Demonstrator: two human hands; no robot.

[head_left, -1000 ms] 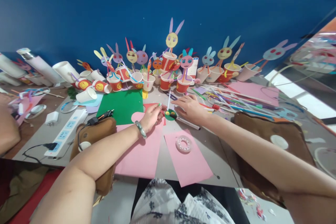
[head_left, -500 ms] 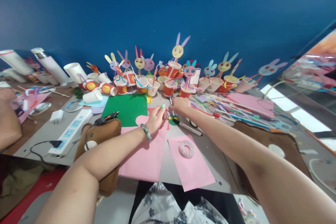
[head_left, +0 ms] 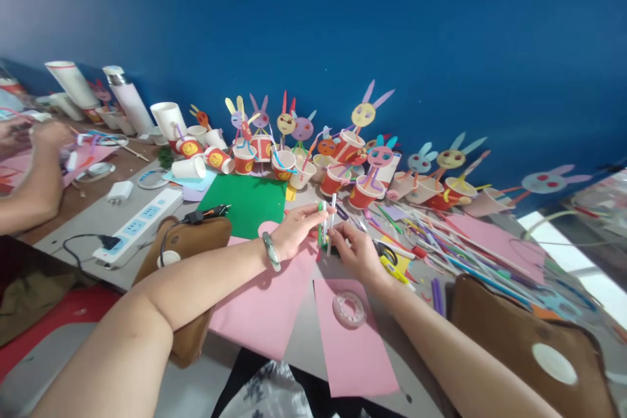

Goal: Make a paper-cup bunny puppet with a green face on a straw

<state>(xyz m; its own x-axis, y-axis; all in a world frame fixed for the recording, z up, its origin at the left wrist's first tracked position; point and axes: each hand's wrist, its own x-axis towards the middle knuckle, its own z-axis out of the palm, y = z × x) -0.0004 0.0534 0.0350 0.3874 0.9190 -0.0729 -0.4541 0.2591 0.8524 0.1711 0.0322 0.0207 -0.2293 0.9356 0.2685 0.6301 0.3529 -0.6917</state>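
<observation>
My left hand (head_left: 297,230) pinches a green straw (head_left: 320,225) upright above the pink paper (head_left: 264,304). My right hand (head_left: 356,249) faces it, fingers closed around a white straw (head_left: 332,215) that stands beside the green one. Both hands meet over the table just in front of the green paper sheet (head_left: 245,202). A roll of clear tape (head_left: 348,308) lies on a second pink sheet (head_left: 353,343) below my right wrist. Yellow-handled scissors (head_left: 392,268) lie just right of my right hand.
A row of paper cups with paper rabbit faces (head_left: 343,163) lines the blue wall. Loose coloured straws (head_left: 455,241) cover the right side. Brown pouches sit at left (head_left: 191,255) and right (head_left: 529,339). A white power strip (head_left: 142,222) lies left. Another person's arm (head_left: 29,170) works at far left.
My right hand drew back from the straws near the cups with a white straw in it. My left hand lifted its green straw off the table. The view swung left.
</observation>
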